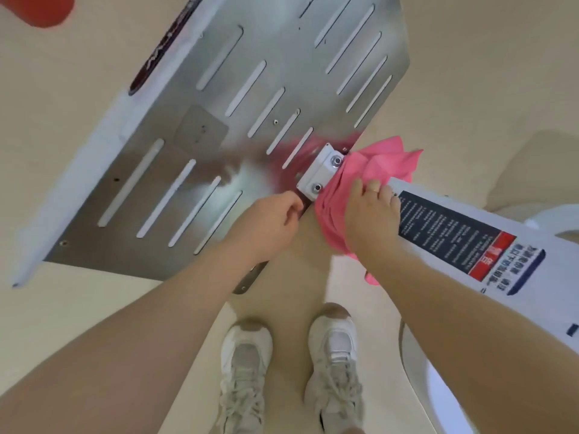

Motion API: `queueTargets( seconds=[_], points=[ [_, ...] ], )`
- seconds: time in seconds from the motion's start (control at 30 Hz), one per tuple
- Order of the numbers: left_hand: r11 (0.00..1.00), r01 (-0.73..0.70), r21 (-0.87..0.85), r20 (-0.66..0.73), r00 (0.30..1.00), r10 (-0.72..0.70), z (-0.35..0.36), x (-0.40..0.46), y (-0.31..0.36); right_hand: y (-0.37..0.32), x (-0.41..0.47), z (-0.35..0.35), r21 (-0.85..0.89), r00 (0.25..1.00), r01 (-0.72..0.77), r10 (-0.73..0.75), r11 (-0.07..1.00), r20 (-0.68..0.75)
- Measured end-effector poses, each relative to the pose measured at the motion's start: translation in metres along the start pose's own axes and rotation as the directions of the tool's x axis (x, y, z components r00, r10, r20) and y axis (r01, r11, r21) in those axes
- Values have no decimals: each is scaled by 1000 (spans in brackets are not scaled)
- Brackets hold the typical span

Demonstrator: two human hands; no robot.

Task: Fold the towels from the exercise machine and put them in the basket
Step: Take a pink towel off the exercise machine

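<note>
— Looking straight down from the head camera, what is in view?

— A person's two bare arms reach toward an exercise machine [470, 233]. A pink towel [385, 166] is draped over the machine's white column, bunched where the column meets a wide metal footplate [219, 120] at a white bracket [321, 170].

— What is each hand doing?

— The right hand [369, 211] lies on the towel with its fingers spread and bent down over the cloth, pressing it against the column. A ring shows on one finger. I judge it is gathering the cloth to lift it away. The left hand [272, 220] is just beside the bracket at the plate's edge, fingers curled inward; whether it pinches a corner of the towel cannot be told, since its fingertips are turned away from the camera.

— Why is the towel held like that?

— It hangs on both sides of the column, so gripping it on top probably lets it slide off in one piece.

— Where is the basket?

— Not identifiable. A red shape [40, 9] sits in the top left corner, blurred and cut off. The person's white sneakers [288, 371] stand on a beige floor [78, 324] below.

— How far along is the task?

— Early, in my judgement: the towel is unfolded and on the machine.
</note>
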State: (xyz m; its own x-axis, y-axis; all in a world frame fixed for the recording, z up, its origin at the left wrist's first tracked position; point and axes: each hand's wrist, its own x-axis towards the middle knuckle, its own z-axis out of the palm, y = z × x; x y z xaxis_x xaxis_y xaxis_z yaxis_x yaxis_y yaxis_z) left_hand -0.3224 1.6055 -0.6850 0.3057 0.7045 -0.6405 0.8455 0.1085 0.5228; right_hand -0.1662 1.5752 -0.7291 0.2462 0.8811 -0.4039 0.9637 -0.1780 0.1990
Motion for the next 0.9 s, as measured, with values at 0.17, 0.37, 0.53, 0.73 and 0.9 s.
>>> queueTargets(
  seconds=[0.17,0.37,0.53,0.73,0.9],
  points=[
    [1000,-1,-19,-2,1000,1,-6,-7,5,-5,-1,-8,291,955,98,-172,952,240],
    [999,-27,-30,2,1000,27,-64,-62,45,22,-34,-120,770,937,76,-310,633,163],
    [964,-73,-257,-156,987,33,-142,-145,113,38,-81,-281,951,818,-9,-545,310,186],
    [865,-297,-404,-246,946,210,-253,-281,182,38,-148,-478,965,522,105,-839,240,152],
    [926,-223,-304,-434,898,74,-321,-399,178,-9,-207,-584,863,446,403,-888,306,107]
  ],
)
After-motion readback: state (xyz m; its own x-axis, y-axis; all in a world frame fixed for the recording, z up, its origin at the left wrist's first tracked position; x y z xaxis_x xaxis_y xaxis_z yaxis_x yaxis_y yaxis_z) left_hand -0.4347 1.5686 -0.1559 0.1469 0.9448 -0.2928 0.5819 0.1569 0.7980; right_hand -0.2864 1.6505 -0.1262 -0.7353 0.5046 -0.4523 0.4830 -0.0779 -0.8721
